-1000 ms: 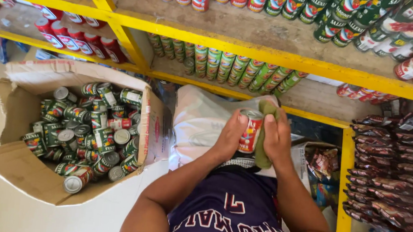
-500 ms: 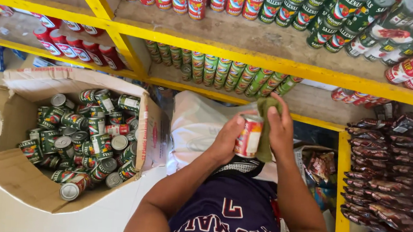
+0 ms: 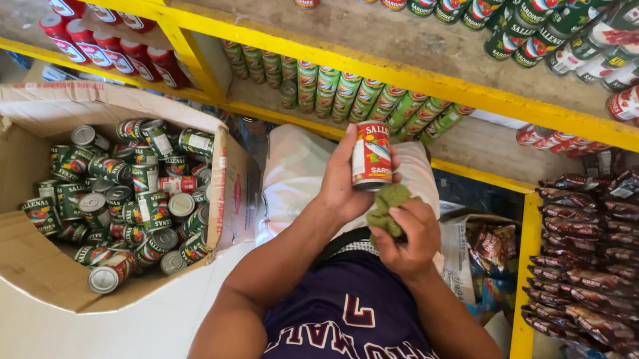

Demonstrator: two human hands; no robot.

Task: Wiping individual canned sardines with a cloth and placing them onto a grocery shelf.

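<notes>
the left hand grips a red-labelled tin can upright, fingers wrapped round its side, in front of the yellow shelf. the right hand, just below the can, has its fingers closed on a bunched green cloth that touches the can's base. to the left, an open cardboard box holds many loose cans

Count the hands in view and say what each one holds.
2. The left hand grips a red-labelled can; the right hand holds a green cloth just below it.
</notes>
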